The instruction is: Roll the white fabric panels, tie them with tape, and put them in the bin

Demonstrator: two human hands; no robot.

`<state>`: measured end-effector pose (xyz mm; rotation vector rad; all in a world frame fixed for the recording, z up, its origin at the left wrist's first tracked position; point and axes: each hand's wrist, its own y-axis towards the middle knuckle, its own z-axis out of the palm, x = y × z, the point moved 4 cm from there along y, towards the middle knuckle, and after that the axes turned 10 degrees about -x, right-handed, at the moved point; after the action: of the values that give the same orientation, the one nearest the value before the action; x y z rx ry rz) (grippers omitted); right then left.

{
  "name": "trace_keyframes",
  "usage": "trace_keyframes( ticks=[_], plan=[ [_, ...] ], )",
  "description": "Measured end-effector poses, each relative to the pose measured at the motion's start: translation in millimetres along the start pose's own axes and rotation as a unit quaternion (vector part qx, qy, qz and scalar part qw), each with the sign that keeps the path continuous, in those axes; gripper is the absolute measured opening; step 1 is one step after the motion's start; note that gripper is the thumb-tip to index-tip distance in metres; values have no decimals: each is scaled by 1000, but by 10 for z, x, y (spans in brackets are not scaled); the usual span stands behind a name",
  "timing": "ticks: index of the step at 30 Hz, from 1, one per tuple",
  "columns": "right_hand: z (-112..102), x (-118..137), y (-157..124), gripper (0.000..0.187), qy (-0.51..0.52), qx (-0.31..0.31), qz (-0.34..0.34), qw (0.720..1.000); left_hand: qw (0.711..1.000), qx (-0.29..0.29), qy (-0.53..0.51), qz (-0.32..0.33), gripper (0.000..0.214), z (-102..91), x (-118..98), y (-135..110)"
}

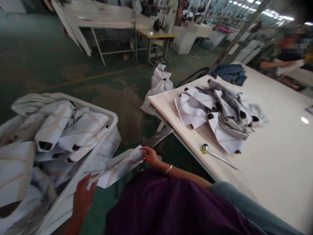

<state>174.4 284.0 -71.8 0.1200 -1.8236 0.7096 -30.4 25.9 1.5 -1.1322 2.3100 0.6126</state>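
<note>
**Near left, beside the white plastic bin (114,117), what's happening?**
Person is holding a white fabric panel (117,168) with tan seam lines between both hands, just right of the bin's rim.

**Fingers?**
Right hand (151,156), silver bangle (168,169) on its wrist, is closed, pinching the panel's edge. Left hand (83,199) is open, fingers spread, tips touching the panel's near edge.

**Around it?**
Similar white panels (53,130) are lying heaped inside the bin. On the cream-topped cutting table (269,169) at right, grey-and-white fabric pieces (215,114) are lying piled, with a steel-handled mallet (215,155) resting nearer. A crumpled blue denim bundle (230,74) is sitting at the far end.
</note>
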Motion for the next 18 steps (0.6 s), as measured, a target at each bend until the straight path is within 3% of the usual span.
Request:
trace_keyframes(
  ticks=[2, 4, 9, 13, 16, 18],
  plan=[
    [-146, -19, 140, 43, 16, -39, 0, 999, 999, -20, -2, -25, 25, 124, 77, -127],
    [-344, -10, 295, 46, -5, -81, -23, 996, 999, -17, -37, -30, 28, 407, -52, -97],
    [-1115, 20, 789, 45, -121, -238, -92, 959, 993, 45, -85, 61, 35, 1188, -763, 200],
    [-1681, 17, 1147, 45, -179, -303, -94, 931, 977, 142, -92, 133, 43, 1698, -1205, 265],
    [-1881, 55, 1221, 47, -218, -316, -112, 916, 969, 176, -85, 152, 52, 1888, -1327, 247],
    [-1908, 104, 1141, 51, -245, -321, -163, 900, 966, 187, -68, 163, 54, 1910, -1346, 270]
  ],
)
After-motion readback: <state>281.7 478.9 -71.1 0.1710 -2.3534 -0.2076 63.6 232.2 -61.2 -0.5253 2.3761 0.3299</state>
